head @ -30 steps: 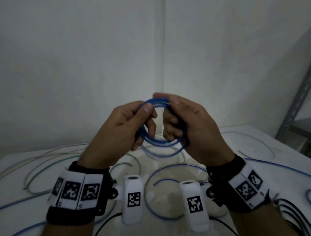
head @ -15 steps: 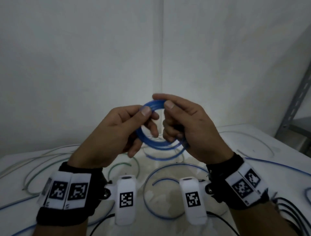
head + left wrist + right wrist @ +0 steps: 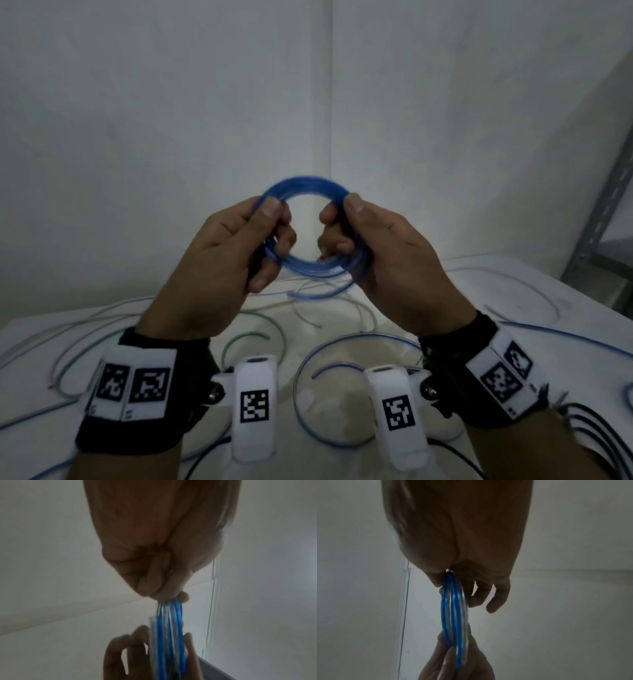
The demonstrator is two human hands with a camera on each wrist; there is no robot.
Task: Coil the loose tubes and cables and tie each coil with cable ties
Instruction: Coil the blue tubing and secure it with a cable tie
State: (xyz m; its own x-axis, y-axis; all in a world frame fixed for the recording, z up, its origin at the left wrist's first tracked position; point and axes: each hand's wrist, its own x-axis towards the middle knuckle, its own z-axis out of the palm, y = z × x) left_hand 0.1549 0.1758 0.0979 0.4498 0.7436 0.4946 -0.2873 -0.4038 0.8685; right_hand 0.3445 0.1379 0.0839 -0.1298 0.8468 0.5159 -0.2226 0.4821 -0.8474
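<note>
I hold a small coil of blue tube (image 3: 308,186) upright in the air above the white table (image 3: 513,291). My left hand (image 3: 270,219) pinches its left side between thumb and fingers. On the coil's right side my right hand (image 3: 346,214) grips the loops. A loose blue end (image 3: 318,293) hangs below the coil. The left wrist view shows the blue loops (image 3: 169,635) edge-on below my left hand (image 3: 164,596). In the right wrist view the same loops (image 3: 453,615) run from my right hand (image 3: 453,582) down to the other hand. No cable tie is in view.
Loose tubes lie over the table: a blue one (image 3: 342,346) curled near me, greenish and clear ones (image 3: 253,334) at the left and back. Black cables (image 3: 596,435) lie at the right edge. A grey metal shelf upright (image 3: 606,192) stands at far right.
The hands have moved apart to opposite sides of the coil, and the coil has risen and opened into a rounder ring facing me.
</note>
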